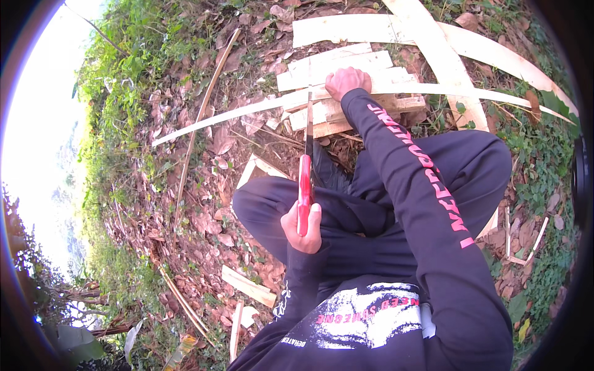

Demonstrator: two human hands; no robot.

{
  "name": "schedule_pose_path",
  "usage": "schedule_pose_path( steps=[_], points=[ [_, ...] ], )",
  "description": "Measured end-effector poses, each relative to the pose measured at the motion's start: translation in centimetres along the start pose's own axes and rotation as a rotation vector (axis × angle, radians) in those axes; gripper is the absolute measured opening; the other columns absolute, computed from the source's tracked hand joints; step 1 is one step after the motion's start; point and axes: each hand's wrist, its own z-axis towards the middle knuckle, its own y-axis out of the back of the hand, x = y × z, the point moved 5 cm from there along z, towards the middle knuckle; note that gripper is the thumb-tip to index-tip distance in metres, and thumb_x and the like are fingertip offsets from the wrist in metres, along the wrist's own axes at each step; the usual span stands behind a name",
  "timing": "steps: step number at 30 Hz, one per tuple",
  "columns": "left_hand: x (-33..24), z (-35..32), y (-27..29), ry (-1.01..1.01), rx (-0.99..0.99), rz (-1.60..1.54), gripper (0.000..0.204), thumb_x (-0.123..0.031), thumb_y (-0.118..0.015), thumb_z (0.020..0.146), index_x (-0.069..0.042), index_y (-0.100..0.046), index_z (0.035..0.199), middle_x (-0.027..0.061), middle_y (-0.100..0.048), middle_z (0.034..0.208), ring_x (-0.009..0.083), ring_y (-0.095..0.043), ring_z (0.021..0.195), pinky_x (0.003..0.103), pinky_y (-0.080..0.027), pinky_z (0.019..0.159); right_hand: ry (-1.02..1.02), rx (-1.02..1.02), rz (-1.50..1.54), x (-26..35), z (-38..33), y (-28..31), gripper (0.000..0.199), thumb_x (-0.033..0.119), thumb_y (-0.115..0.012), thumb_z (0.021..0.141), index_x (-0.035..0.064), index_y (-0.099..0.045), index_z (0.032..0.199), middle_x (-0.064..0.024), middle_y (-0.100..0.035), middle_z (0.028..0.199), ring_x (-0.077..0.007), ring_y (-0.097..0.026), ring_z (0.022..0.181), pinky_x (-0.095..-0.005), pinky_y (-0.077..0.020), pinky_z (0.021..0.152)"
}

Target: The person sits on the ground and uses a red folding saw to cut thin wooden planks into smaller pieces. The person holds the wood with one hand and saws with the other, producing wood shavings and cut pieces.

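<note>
My left hand (303,229) is wrapped round the red handle of a handsaw (304,185) in front of my lap. The saw's narrow blade points away from me and crosses a long, thin wooden strip (247,109). Just right of the blade, my right hand (348,82) is closed over that strip, pressing it on a stack of short boards (322,114). Beneath the hand, part of the strip is hidden. Whether the teeth have cut into the wood, I cannot tell.
Wide pale planks (427,43) cross at the far right. A thin stick (201,114) lies on the leaf-strewn ground at left. Wood offcuts (249,285) lie near my left side, and a bent thin strip (526,260) lies at right. My crossed legs (458,161) are close to the stack.
</note>
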Motion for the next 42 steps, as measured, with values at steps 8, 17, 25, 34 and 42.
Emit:
schedule_pose_path(
  steps=[8,17,25,34,42],
  points=[
    [-3.9,1.8,-1.1,0.147,-0.068,-0.071,0.011,-0.006,-0.061,0.088,0.002,-0.059,0.081,-0.0065,-0.044,0.059,0.0011,-0.038,0.055,0.023,-0.03,0.049,0.055,-0.011,-0.048,0.6,0.1,-0.2,0.044,0.036,-0.043,0.089,0.0085,-0.077,0.089,-0.016,-0.073,0.092,-0.0313,-0.07,0.09,-0.0428,-0.0518,0.083],
    [-4.2,-1.1,2.1,0.034,0.0,0.143,0.017,-0.002,-0.058,0.087,0.008,-0.065,0.098,-0.0079,-0.046,0.061,0.0002,-0.037,0.055,0.021,-0.03,0.05,0.061,-0.031,-0.124,0.5,0.2,0.0,0.047,0.037,-0.041,0.09,0.0057,-0.076,0.092,-0.0201,-0.072,0.097,-0.035,-0.069,0.093,-0.0441,-0.0514,0.085],
    [-2.7,6.3,-0.9,-0.013,0.018,0.108,0.009,-0.004,-0.061,0.083,0.003,-0.06,0.077,0.0084,-0.048,0.053,0.0113,-0.048,0.045,0.03,-0.036,0.047,0.013,-0.073,-0.141,0.3,0.1,0.0,0.046,0.035,-0.042,0.088,0.0037,-0.076,0.091,-0.0214,-0.072,0.094,-0.0368,-0.07,0.091,-0.0437,-0.0524,0.084],
    [-2.5,7.2,-0.5,0.007,0.039,0.044,0.012,-0.004,-0.061,0.084,0.003,-0.057,0.075,0.0119,-0.048,0.053,0.0151,-0.049,0.044,0.032,-0.039,0.047,0.008,-0.047,-0.191,1.1,-0.9,0.2,0.047,0.034,-0.042,0.087,0.0023,-0.076,0.093,-0.0228,-0.071,0.095,-0.0382,-0.069,0.093,-0.0448,-0.0516,0.086],
    [-4.1,1.1,3.7,0.071,0.069,0.047,0.022,0.001,-0.057,0.082,0.006,-0.066,0.102,0.0027,-0.047,0.052,0.0076,-0.049,0.046,0.027,-0.039,0.048,-0.015,-0.041,-0.195,1.0,-0.1,0.5,0.047,0.036,-0.043,0.089,0.0017,-0.075,0.096,-0.0234,-0.071,0.098,-0.038,-0.069,0.095,-0.0449,-0.0505,0.089]
  ],
)
